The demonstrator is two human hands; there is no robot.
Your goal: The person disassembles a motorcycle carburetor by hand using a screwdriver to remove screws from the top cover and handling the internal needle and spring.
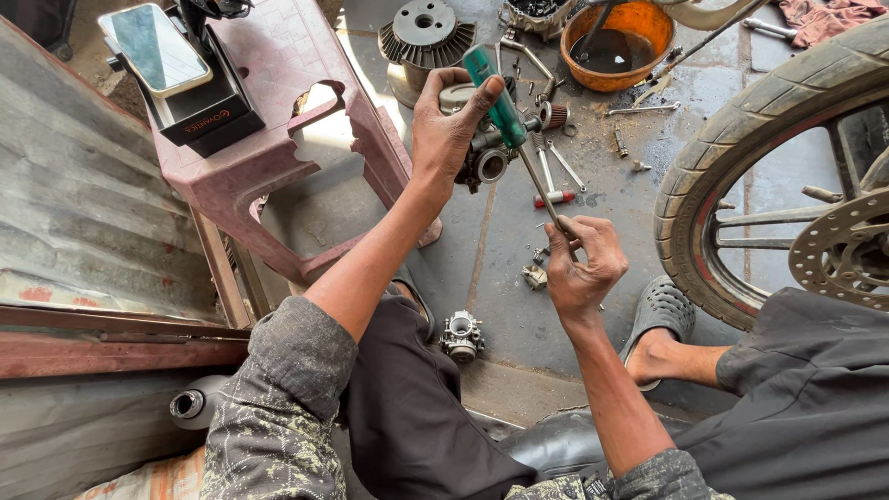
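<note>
- The left hand [446,125] is closed around a small metal carburettor [489,159], thumb pressed on the green handle of a screwdriver [507,118].
- The right hand [582,264] pinches the shaft's lower end.
- The screwdriver's long axis runs from 11 o'clock down to 5 o'clock.
- Its tip is hidden in the right fist.
- A pink stool [278,139] crowds at 9 o'clock, a motorcycle wheel [741,157] at 3.

Motorcycle repair workshop: wheel [741,139], scattered tools [556,167], oily floor [500,268].

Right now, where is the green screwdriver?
The green screwdriver is held in both hands, the left hand near its handle, the right hand at its tip.
</note>
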